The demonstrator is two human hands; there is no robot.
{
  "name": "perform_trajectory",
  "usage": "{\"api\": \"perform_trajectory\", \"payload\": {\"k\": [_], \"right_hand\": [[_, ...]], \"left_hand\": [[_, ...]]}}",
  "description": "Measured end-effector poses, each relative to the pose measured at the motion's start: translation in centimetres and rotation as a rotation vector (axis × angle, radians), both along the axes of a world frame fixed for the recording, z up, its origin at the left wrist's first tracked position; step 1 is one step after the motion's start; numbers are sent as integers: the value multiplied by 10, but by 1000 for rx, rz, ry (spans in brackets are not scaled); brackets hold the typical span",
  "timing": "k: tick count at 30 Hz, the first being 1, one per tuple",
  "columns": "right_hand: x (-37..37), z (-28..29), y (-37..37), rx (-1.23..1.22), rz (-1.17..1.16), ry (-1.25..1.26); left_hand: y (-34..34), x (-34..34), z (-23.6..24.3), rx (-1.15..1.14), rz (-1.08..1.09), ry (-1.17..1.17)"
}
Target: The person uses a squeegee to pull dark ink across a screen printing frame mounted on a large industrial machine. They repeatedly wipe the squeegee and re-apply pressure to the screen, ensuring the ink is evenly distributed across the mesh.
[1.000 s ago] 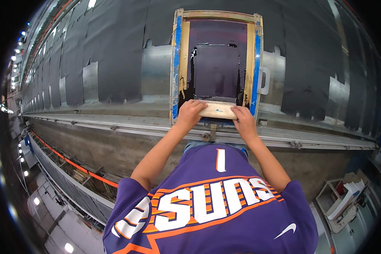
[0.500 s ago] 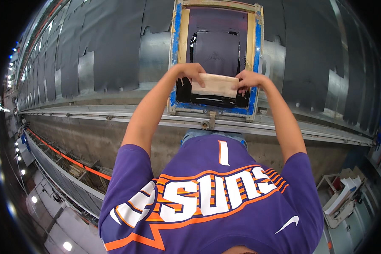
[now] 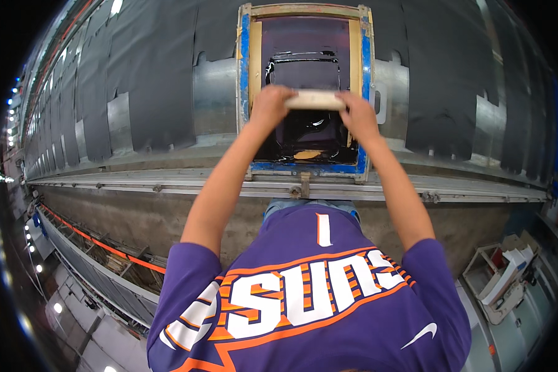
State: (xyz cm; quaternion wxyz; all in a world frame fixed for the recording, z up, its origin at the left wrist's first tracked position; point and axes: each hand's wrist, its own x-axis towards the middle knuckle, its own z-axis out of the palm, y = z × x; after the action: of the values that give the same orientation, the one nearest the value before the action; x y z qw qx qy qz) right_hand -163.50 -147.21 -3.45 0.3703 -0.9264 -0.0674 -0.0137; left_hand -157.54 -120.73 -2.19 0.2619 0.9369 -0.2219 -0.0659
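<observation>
- The pale bar (image 3: 315, 100) is held crosswise over the middle of the framed panel, and its two ends are gripped: the left end by the left hand (image 3: 271, 106), the right end by the right hand (image 3: 361, 116).
- For good work, the bar should probably be pressed equally by both hands, so that the dark ink (image 3: 319, 123) is spread in an even layer.
- The bar is best kept level and parallel to the short sides of the frame (image 3: 304, 10); the side walls should not be bumped. Whether its lower edge is touching the panel cannot be told.
- A steady speed seems advisable, because thick ridges might be left by a pause.
- The bar is long, smooth and round-edged, and it looks wooden.
- The ink is glossy and wet; bright reflections are seen in it, and uneven black lines are formed around a rectangle.
- The frame is rectangular, with worn blue strips (image 3: 245, 68) and tan strips (image 3: 255, 62) along its sides.
- Beneath, the surface (image 3: 215, 96) is shiny metal, partly covered by matte, slightly wrinkled dark sheets (image 3: 158, 80).
</observation>
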Motion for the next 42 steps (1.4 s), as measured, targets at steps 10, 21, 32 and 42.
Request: {"api": "perform_trajectory", "payload": {"k": [10,21,32,42], "right_hand": [[-64,25,-34,300,-44,312],[64,-44,-65,290,-563,-19],[97,-38,282,310,-584,-129],[100,-48,392,315,-576,-55]], "left_hand": [[24,-132,9,-89,-19,1],[41,-157,0,-168,-3,-90],[349,-117,31,-35,132,1],[464,-67,41,10,60,280]]}}
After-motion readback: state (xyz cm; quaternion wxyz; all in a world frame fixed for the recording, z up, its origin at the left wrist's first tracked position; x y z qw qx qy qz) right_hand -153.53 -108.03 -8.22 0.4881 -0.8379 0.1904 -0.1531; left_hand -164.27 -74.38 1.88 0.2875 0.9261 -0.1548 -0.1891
